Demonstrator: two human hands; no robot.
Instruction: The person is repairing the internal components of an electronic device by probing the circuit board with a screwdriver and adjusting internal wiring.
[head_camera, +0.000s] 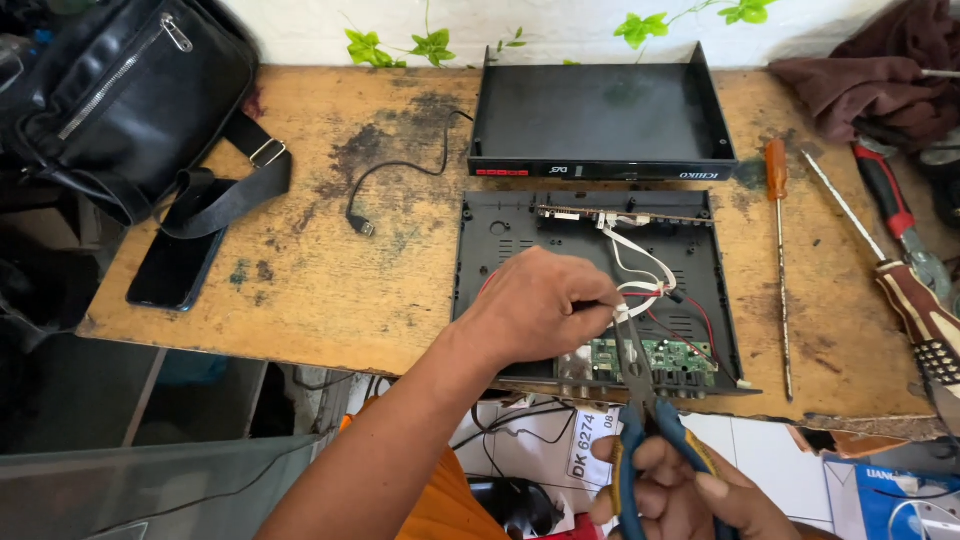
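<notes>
— White wires (640, 285) are what I'm on: they lie inside the opened black case (480, 262), at the near middle of the bench. My left hand (535, 305) is pinched shut on the bundle, holding it up off the case floor.

— And your right?

— My right hand (690, 495) is wrapped around the blue-handled pliers (640, 400), fingers closed on the grips. The nose points away from me and meets the wires just beside my left fingertips, above the green circuit board (650, 358) at the near edge of the case.

— Which step is that, would you say?

— I judge it as gripping or cutting a lead at the bundle. Any next squeeze calls for a steady left pinch and the tip kept clear of the red wires (690, 320) alongside.

— Around it?

— Black lid (600, 110) just beyond the case, an orange-handled screwdriver (778, 250) to the right, a phone (175, 268) and a black bag (120, 95) far left.
</notes>
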